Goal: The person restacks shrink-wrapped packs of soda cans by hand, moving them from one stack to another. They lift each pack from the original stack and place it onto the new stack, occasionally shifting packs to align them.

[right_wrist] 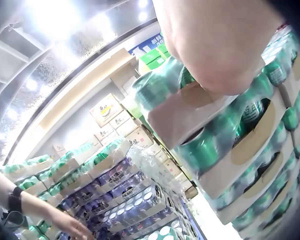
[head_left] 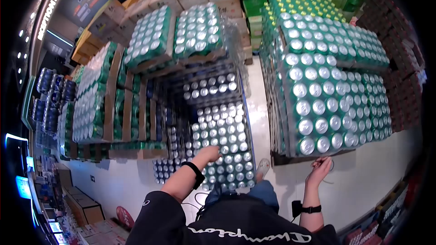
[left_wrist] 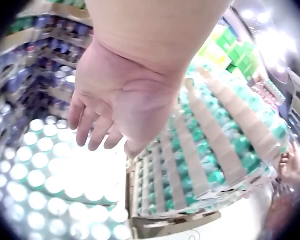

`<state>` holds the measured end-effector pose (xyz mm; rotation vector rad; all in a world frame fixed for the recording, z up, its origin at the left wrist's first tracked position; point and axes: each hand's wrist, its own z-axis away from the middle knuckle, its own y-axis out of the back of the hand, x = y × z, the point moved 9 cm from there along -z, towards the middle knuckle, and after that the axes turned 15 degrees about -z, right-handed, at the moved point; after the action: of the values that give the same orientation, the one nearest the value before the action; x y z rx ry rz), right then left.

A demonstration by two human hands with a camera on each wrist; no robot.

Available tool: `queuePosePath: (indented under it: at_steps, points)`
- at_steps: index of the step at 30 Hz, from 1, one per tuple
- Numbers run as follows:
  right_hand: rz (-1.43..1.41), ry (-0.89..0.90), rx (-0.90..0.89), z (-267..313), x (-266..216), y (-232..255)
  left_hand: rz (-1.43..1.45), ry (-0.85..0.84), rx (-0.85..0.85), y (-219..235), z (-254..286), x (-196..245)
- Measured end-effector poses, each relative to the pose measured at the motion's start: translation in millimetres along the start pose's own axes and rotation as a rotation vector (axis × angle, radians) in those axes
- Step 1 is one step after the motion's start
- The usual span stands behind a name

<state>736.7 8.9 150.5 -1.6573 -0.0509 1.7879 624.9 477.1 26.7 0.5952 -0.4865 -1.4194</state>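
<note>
The low can block (head_left: pixel 222 132) stands directly in front of the person, between the left carton stack (head_left: pixel 93 113) and the right can stack (head_left: pixel 338 86). Its cans are upright: each can axis is vertical and the silver lids face up. In the head view, the long axis of the block runs away from the person. Dark blue can packs (head_left: pixel 211 86) stand at its far end.

The left hand (head_left: pixel 210 154) is above the low can block, palm down. Its grip is relaxed, with loosely extended fingers and nothing held. Contact with the lids cannot be confirmed.

The right hand (head_left: pixel 321 167) is near the front lower edge of the right can stack. Its fingers appear bent; the state of its grip cannot be determined. A thin dark line beside the fingers is too small to identify.

The left hand covers part of the lids in the head view. In the left wrist view, glare washes out many lids. In the right wrist view, the right forearm (right_wrist: pixel 215 45) hides part of the right can stack, and the frame cuts off the right fingers.
</note>
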Motion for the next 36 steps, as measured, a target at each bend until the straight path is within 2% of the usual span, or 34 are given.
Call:
queuePosePath:
  at_steps: [1, 2, 3, 5, 8, 9, 11, 15, 18, 19, 20, 21, 22, 24, 27, 28, 29, 31, 33, 35, 36]
  points:
    - [-0.055, -0.022, 0.037, 6.8, 4.5, -1.6, 0.048, 0.026, -0.061, -46.5, -5.9, -28.7]
    - [-0.052, -0.076, 0.034, 14.5, 17.1, -2.9, 0.113, 0.061, -0.083, -65.5, 7.8, -50.5]
    - [-0.05, -0.129, 0.036, 24.0, 33.1, 0.0, 0.186, 0.078, -0.048, -116.8, -7.0, -83.2]
    - [0.022, -0.267, 0.031, 48.7, 70.9, 12.8, 0.191, 0.157, -0.19, -177.5, -1.0, -126.5]
    - [0.229, -0.521, 0.008, 96.2, 142.1, 32.2, 0.047, 0.115, -0.249, -271.0, -18.3, -175.2]
    - [0.305, -0.612, -0.005, 115.2, 165.8, 39.9, 0.082, 0.102, -0.301, -258.1, -1.4, -174.2]
    - [0.56, -0.781, -0.126, 154.5, 205.2, 49.9, 0.103, 0.069, -0.241, -259.3, 4.6, -183.2]
    - [0.911, -0.937, -0.291, 215.2, 279.1, 86.3, 0.178, 0.062, -0.176, -252.4, 10.4, -186.8]
    - [1.212, -0.901, -0.525, 231.3, 323.8, 110.6, 0.269, 0.049, -0.181, -288.8, -6.0, -184.0]
    - [1.296, -0.823, -0.578, 223.7, 332.5, 112.7, 0.315, 0.056, -0.182, -296.0, -10.0, -181.8]
    - [1.372, -0.745, -0.634, 217.7, 341.9, 110.3, 0.349, 0.052, -0.128, -330.2, -27.6, -183.2]
    - [1.448, -0.675, -0.688, 218.6, 344.6, 100.7, 0.401, 0.051, -0.072, -340.8, -30.3, -177.0]
    - [1.443, -0.721, -0.65, 212.7, 349.3, 97.6, 0.463, 0.086, -0.103, -358.5, -34.5, -172.3]
    - [1.429, -0.634, -0.601, 192.9, 365.4, 90.0, 0.585, 0.185, -0.143, -394.5, -47.6, -165.9]
    - [1.334, -0.571, -0.548, 164.0, 399.5, 92.1, 0.924, 0.189, -0.219, -433.8, -72.9, -147.6]
    - [1.289, -0.559, -0.536, 156.1, 412.0, 93.9, 1.241, 0.405, -0.211, -452.8, -72.7, -146.4]
    - [1.263, -0.617, -0.527, 153.5, 424.3, 97.4, 1.321, 0.467, -0.22, -459.1, -73.7, -141.2]
    - [1.205, -0.723, -0.511, 146.8, 448.6, 99.7, 1.48, 0.586, -0.223, -466.2, -78.2, -136.6]
    - [1.218, -0.761, -0.503, 140.8, 471.1, 109.5, 1.671, 0.591, -0.205, -440.4, -73.0, -126.0]
    - [1.182, -0.76, -0.443, 134.2, 490.5, 123.9, 1.735, 0.575, -0.171, -422.8, -71.6, -121.0]
    - [1.151, -0.777, -0.422, 131.6, 496.9, 126.7, 1.687, 0.601, -0.151, -435.2, -78.3, -126.3]
